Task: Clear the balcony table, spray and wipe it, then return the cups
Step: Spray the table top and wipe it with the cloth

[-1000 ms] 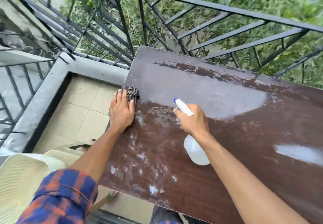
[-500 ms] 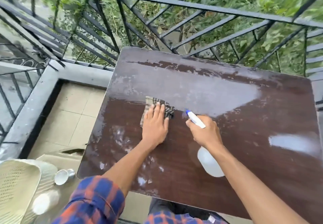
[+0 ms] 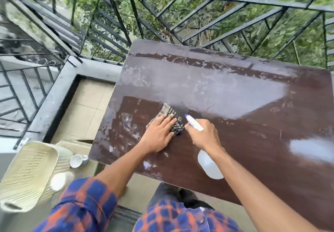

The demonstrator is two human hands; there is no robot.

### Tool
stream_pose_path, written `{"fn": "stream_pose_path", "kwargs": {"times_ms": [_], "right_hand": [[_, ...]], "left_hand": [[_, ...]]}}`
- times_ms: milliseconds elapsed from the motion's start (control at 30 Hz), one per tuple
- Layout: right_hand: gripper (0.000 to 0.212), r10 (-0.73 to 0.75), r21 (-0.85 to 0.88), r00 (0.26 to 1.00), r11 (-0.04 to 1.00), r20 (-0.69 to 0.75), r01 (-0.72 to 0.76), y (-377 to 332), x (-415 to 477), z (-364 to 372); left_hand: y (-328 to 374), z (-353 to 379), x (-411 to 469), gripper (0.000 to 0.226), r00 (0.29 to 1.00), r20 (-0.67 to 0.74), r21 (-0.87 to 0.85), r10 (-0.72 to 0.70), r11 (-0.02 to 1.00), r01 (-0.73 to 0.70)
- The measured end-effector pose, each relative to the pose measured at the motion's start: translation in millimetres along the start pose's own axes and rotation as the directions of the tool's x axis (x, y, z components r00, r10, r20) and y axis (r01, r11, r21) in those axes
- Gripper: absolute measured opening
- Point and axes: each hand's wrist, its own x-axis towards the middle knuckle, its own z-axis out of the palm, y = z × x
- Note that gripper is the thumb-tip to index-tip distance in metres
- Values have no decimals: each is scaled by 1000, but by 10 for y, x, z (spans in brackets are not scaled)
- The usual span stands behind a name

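Your left hand (image 3: 159,135), flat on the one cloth (image 3: 172,121), has swept in from the worktop's (image 3: 253,141) left edge toward the middle, so wiping is underway. Your right hand (image 3: 203,135) grips the one spray bottle (image 3: 209,163). Two cups (image 3: 76,160) wait on the floor, beside the worktop's near-left corner.

Left hand (image 3: 159,135): palm down, fingers spread flat, forearm extended forward | Right hand (image 3: 204,135): closed in a fist-like grip, knuckles up, forearm extended forward | Hands: just beside each other
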Motion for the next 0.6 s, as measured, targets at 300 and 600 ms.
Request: {"fn": "stream_pose_path", "kwargs": {"times_ms": [300, 600], "right_hand": [[18, -26, 8, 999, 1000, -29, 26, -202, -193, 258], [26, 102, 18, 987, 995, -121, -101, -507, -342, 697]], "left_hand": [[67, 50, -216, 61, 996, 73, -78, -47, 996, 53], [-405, -47, -298, 64, 978, -45, -112, -205, 974, 199]]}}
